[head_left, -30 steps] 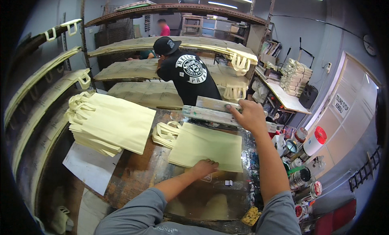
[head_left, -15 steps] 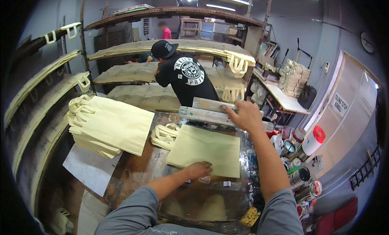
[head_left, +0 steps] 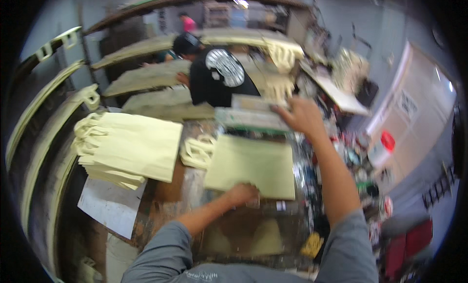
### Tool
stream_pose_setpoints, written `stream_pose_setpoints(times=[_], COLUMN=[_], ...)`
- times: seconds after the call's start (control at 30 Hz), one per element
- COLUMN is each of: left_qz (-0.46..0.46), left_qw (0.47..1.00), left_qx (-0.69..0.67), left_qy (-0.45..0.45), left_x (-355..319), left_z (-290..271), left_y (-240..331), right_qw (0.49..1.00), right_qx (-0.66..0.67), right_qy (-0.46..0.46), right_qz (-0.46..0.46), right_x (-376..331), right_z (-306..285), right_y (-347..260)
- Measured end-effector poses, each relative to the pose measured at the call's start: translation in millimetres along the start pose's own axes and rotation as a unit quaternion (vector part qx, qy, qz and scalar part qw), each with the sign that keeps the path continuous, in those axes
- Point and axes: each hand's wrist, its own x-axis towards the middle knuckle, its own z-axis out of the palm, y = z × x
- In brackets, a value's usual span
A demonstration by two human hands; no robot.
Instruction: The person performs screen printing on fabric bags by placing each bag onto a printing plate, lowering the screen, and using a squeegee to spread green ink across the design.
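A pale yellow fabric tote bag (head_left: 251, 163) lies flat on the stained work table, its handles (head_left: 197, 151) spread out to the left. My left hand (head_left: 243, 194) is at the bag's near edge, its blurred fingers curled closed against the cloth. Beyond the bag, my right hand (head_left: 303, 118) grips the right part of an ink-stained bar assembly (head_left: 251, 118), which looks like the edge of a raised screen-printing frame. Its thumb lies along the upper bar. To the left sits a stack of similar tote bags (head_left: 139, 144), handles pointing left.
A co-worker in black (head_left: 222, 78) stands beyond the table, at racks holding pale bags (head_left: 151, 80). More racks (head_left: 48, 112) line the left side. Ink containers crowd the right, with a red-lidded tub (head_left: 382, 149) among them. A yellow sponge-like block (head_left: 312, 245) lies near my right arm.
The view has shifted and blurred. My right hand and the bars sit higher in the picture. My left hand remains at the bag's near edge. The co-worker's pose has changed slightly.
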Motion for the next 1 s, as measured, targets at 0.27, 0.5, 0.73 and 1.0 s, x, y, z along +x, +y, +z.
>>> stream_pose_setpoints(times=[0.27,0.5,0.73,1.0], left_qz=[0.08,0.129,0.02,-0.145], left_qw=[0.986,0.981,0.991,0.976], left_qx=[0.141,0.143,0.127,-0.163], left_qy=[-0.036,-0.022,-0.027,-0.005], left_x=[8.6,14.1,6.2,63.2], left_z=[-40.0,-34.4,-33.3,-78.6], left_y=[26.0,29.4,59.2,-64.3], right_qw=[0.999,0.999,0.996,0.984], right_qx=[-0.005,-0.015,0.005,0.035], right_qy=[-0.028,0.028,-0.079,-0.164], right_qz=[0.029,0.019,0.029,0.064], right_x=[-7.0,-8.9,-7.3,-15.6], right_z=[7.9,28.0,1.7,-22.7], right_y=[4.6,22.0,-0.9,-17.0])
